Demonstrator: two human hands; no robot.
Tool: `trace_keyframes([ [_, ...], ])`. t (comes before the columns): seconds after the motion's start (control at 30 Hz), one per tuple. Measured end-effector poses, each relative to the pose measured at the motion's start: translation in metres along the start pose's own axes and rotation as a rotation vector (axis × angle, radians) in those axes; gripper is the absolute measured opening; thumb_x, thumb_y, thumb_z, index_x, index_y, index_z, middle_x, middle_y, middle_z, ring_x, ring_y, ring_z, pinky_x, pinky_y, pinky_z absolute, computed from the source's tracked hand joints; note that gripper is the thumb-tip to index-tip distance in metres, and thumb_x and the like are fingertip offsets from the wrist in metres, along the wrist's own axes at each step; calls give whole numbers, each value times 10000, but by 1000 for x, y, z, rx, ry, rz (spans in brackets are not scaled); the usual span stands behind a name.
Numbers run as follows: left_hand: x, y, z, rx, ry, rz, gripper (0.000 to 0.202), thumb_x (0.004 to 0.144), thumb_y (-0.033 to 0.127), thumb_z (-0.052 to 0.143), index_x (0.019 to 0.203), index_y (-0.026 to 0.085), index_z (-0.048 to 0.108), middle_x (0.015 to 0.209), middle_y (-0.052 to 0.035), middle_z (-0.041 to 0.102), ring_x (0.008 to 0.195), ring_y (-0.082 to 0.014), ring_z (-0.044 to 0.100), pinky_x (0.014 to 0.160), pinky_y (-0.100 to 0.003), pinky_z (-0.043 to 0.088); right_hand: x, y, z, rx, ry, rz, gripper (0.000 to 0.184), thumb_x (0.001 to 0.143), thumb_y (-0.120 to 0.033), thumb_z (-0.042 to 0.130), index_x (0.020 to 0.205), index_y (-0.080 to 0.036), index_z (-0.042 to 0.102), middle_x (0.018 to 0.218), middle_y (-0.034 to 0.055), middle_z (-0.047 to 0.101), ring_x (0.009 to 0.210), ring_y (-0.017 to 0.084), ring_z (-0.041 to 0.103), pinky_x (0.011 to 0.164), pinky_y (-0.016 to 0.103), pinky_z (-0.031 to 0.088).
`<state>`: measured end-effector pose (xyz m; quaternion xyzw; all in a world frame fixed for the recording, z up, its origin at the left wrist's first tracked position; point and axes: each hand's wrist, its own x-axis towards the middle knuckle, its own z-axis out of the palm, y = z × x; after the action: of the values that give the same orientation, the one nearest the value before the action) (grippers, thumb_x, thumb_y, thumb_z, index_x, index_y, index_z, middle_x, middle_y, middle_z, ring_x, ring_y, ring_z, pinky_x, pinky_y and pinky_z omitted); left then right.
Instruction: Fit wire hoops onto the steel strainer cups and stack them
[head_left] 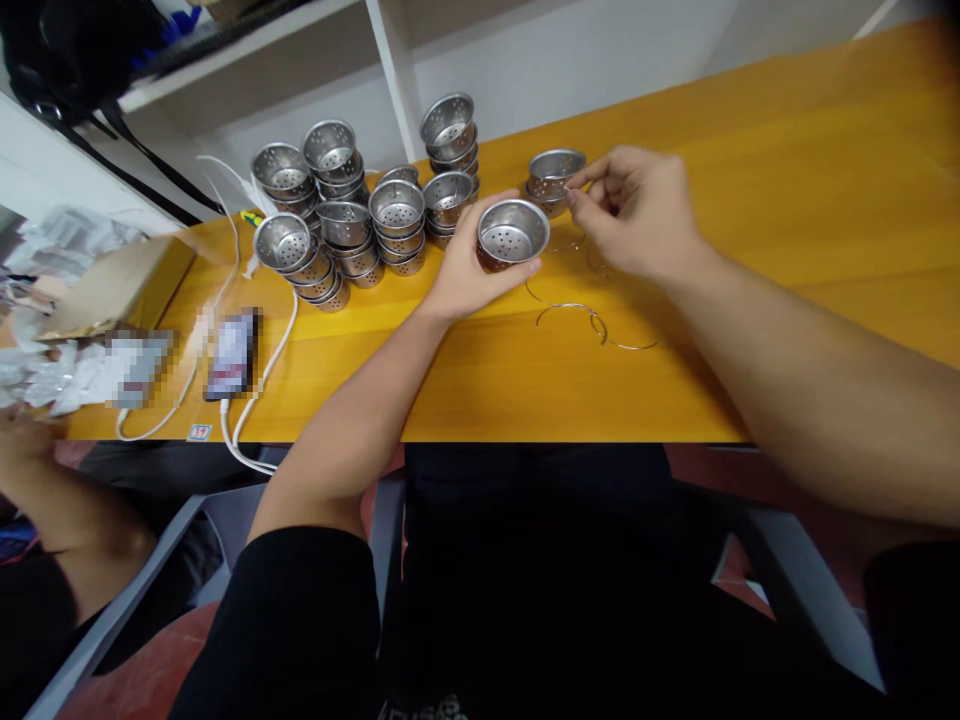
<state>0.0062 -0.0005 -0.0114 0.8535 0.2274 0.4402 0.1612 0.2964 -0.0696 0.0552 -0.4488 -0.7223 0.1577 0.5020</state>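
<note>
Your left hand (469,268) curls its fingers round a cup (514,232) while your right hand (634,215) pinches what looks like wire (568,188), probably for fitting, which calls for bringing both together.

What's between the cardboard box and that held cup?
In the head view, white cables, then stacks of metal cups, lie between the box and the cup in the left hand.

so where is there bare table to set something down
Widest: the wooden tabletop right of the right hand, up to the back edge. A smaller strip lies between the curved wires and the front edge. Crowded: back left, with stacked perforated metal cups, and the left end, with phones and white cables.
</note>
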Motion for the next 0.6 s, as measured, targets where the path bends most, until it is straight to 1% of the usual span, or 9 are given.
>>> trace_keyframes([
  [0.1, -1, -2, 1, -59, 54, -85, 1074, 981, 1018, 960, 1756, 345, 645, 1647, -147, 738, 1618, -416, 753, 1464, -717, 604, 0, 0, 0, -10, -4, 10, 676, 1135, -967, 912, 1167, -294, 856, 808, 45, 704, 673, 245, 610, 713, 485, 608],
  [0.23, 0, -5, 1, -94, 53, -95, 1107, 920, 1066, 982, 1684, 328, 670, 1574, -125, 739, 1579, -406, 759, 1450, -703, 605, -1, 1, -1, -14, -15, 18, 624, 1167, -905, 921, 1212, -284, 881, 849, 73, 742, 716, 270, 668, 770, 519, 658],
  [0.33, -1, -8, 3, -152, 48, -105, 1151, 912, 1069, 988, 1699, 307, 635, 1564, -126, 764, 1513, -378, 812, 1414, -683, 654, -2, 2, 0, -20, -19, 6, 642, 1183, -913, 900, 1225, -273, 891, 865, 76, 760, 722, 267, 690, 777, 516, 687],
  [0.4, -2, -11, 6, -186, 20, -112, 1202, 938, 1088, 945, 1773, 312, 561, 1611, -142, 754, 1503, -364, 827, 1393, -670, 673, -1, 1, 1, -23, -8, -14, 714, 1174, -983, 856, 1214, -271, 887, 849, 73, 752, 702, 260, 680, 735, 510, 681],
  [0.5, -3, -14, 12, -200, -37, -124, 1257, 996, 1126, 835, 1876, 325, 430, 1676, -160, 713, 1530, -356, 822, 1395, -668, 657, -1, -1, 3, -9, 27, -31, 804, 1133, -1075, 819, 1195, -276, 873, 814, 61, 723, 662, 243, 644, 678, 497, 650],
  [0.53, -3, -15, 13, -204, -45, -124, 1253, 1009, 1130, 813, 1880, 319, 419, 1671, -160, 713, 1535, -357, 822, 1400, -675, 651, -1, -3, 3, 0, 37, -36, 816, 1125, -1086, 816, 1197, -275, 873, 811, 59, 717, 656, 240, 635, 671, 492, 641],
  [0.6, -2, -13, 13, -208, -35, -127, 1224, 1018, 1127, 804, 1848, 297, 457, 1638, -159, 733, 1533, -364, 827, 1403, -691, 648, -2, -8, 3, 15, 46, -43, 808, 1133, -1073, 821, 1204, -270, 879, 823, 63, 718, 660, 238, 636, 675, 485, 630],
])
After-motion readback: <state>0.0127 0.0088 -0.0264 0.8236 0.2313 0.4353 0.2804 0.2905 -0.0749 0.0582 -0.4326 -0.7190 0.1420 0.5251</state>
